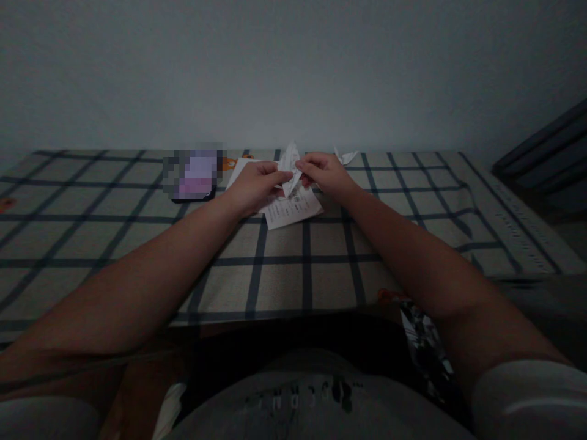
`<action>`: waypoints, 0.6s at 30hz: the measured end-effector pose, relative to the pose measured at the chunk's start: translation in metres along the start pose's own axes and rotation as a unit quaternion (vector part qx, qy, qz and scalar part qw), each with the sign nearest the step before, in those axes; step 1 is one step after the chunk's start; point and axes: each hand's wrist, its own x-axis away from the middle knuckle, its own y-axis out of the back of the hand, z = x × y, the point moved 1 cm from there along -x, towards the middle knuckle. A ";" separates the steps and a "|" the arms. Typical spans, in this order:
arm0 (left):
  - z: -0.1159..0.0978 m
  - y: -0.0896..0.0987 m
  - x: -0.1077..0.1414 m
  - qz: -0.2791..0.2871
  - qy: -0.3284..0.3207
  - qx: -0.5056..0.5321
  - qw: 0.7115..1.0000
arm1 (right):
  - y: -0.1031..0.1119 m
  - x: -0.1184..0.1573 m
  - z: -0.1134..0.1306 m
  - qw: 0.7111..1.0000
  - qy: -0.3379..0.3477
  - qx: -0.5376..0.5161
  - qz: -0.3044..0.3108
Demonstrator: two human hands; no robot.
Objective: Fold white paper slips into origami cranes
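Note:
Between my two hands is a folded white paper (290,164), held up over the table. My left hand (259,183) pinches its left side with thumb and fingers. On the right side, the thumb and fingers of my right hand (323,171) close on the same paper. Beneath them lies a printed white sheet (293,212), partly covered by my left hand. Another folded white paper piece (348,157) rests just behind my right hand.
A phone-like object with a purple, partly pixelated surface (199,175) stands left of my hands. The checkered tablecloth (279,281) covers the table, which meets a plain wall (293,73). A dark slatted object (545,146) is at the far right.

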 end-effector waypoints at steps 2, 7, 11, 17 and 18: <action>0.003 0.000 -0.002 0.012 0.006 0.000 1.000 | 0.000 0.000 0.000 1.000 -0.002 0.003 -0.004; 0.007 0.002 -0.006 0.009 0.006 0.002 1.000 | 0.001 0.000 0.001 0.999 0.007 0.035 0.011; 0.005 0.005 -0.006 0.010 0.007 -0.006 1.000 | 0.000 0.001 0.001 0.999 0.003 0.026 0.028; 0.002 0.004 -0.005 -0.025 -0.019 -0.006 0.999 | -0.003 0.002 0.001 0.999 -0.019 -0.002 0.030; 0.002 0.003 -0.005 -0.023 -0.014 -0.004 1.000 | -0.003 0.002 0.001 0.999 -0.019 0.002 0.034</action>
